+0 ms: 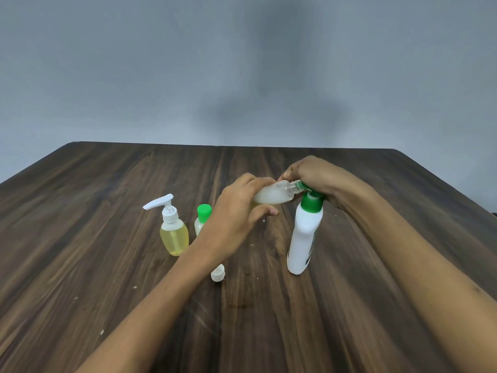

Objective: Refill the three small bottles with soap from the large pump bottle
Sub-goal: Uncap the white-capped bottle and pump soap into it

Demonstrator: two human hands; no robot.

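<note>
left hand (236,211): grips tilted small bottle (271,196) | right hand (309,173): curled over large pump bottle (304,238) head

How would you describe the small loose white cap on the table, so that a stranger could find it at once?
Start at the tall white pump bottle with the green collar, standing on the right of the wooden table. Look left and nearer the camera, just beside the left forearm: the white cap lies there alone. Unlike the green cap farther back, it sits on no bottle.
</note>
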